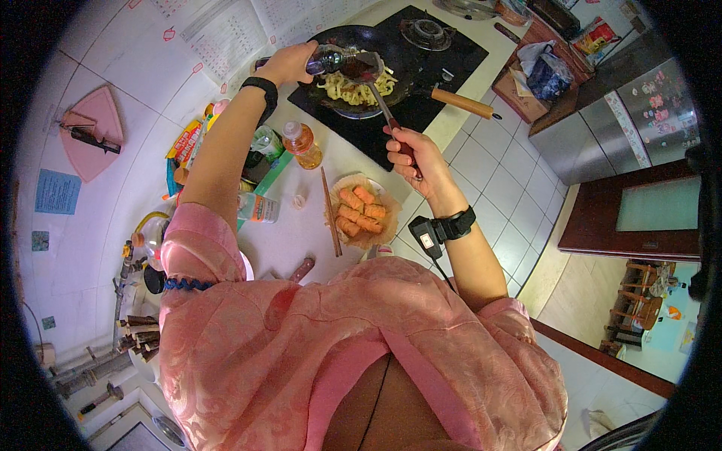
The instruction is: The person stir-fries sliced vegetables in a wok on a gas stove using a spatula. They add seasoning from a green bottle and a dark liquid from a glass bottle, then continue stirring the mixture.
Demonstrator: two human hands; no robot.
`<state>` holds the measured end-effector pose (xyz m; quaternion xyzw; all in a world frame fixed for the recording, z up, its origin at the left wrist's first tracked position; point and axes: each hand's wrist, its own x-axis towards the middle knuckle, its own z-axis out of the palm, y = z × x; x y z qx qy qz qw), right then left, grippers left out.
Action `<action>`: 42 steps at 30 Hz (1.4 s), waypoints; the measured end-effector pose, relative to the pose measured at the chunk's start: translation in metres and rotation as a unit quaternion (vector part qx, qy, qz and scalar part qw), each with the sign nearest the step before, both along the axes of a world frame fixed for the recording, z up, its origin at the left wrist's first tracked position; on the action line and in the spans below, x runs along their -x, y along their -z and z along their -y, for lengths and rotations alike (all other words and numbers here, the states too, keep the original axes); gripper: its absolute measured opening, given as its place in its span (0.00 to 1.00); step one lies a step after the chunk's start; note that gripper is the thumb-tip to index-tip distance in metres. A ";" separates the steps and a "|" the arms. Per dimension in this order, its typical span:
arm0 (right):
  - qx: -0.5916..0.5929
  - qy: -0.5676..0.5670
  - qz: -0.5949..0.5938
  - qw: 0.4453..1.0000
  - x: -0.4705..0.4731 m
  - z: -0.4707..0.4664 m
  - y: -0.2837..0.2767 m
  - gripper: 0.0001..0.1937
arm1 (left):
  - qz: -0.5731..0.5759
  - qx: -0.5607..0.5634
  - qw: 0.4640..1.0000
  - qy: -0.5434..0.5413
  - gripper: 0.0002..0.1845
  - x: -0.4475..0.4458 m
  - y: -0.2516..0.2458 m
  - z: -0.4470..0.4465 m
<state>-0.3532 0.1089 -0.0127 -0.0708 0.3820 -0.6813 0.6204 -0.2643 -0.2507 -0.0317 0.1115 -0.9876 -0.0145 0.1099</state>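
My left hand (290, 63) is closed around a dark glass bottle (327, 60), tilted over the wok (344, 39). In my right hand (414, 158) is the dark handle of a metal spatula (383, 107), whose head, holding something dark, is beneath the bottle's mouth. Pale sliced food (352, 90) lies in the wok below both. The wok, with its wooden handle (462, 103) towards the right, stands on the black glass hob (468, 51). Whether liquid is flowing from the bottle cannot be told.
Nearer me on the counter are an oil bottle (303, 145), chopsticks (330, 211), rolled orange food (361, 209) on a paper-lined plate, a small cap (298, 201), a clear bottle (259, 207) and a knife handle (303, 270). A second burner (427, 31) lies beyond the wok.
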 end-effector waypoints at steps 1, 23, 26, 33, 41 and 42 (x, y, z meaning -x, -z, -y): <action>-0.003 0.002 -0.003 1.000 0.000 0.000 0.000 0.12 | 0.034 -0.009 0.999 -0.017 0.36 0.001 -0.002 -0.001; -0.062 -0.074 -0.113 0.989 0.087 -0.039 0.018 0.11 | -0.385 -0.267 0.871 -0.145 0.35 -0.041 -0.033 -0.019; -0.058 -0.104 -0.109 0.987 0.096 -0.023 0.018 0.09 | -0.420 -0.304 0.843 -0.144 0.35 -0.060 -0.056 -0.036; -0.039 -0.091 -0.184 0.978 0.094 0.036 0.005 0.10 | -0.495 -0.316 0.787 -0.190 0.34 -0.116 -0.078 -0.103; -0.068 -0.009 -0.718 0.692 0.092 0.042 0.031 0.22 | -0.525 -0.364 0.749 -0.177 0.27 -0.163 -0.058 -0.173; -0.035 0.033 -0.804 0.592 0.090 0.039 0.037 0.24 | -0.513 -0.394 0.737 -0.195 0.28 -0.167 -0.050 -0.183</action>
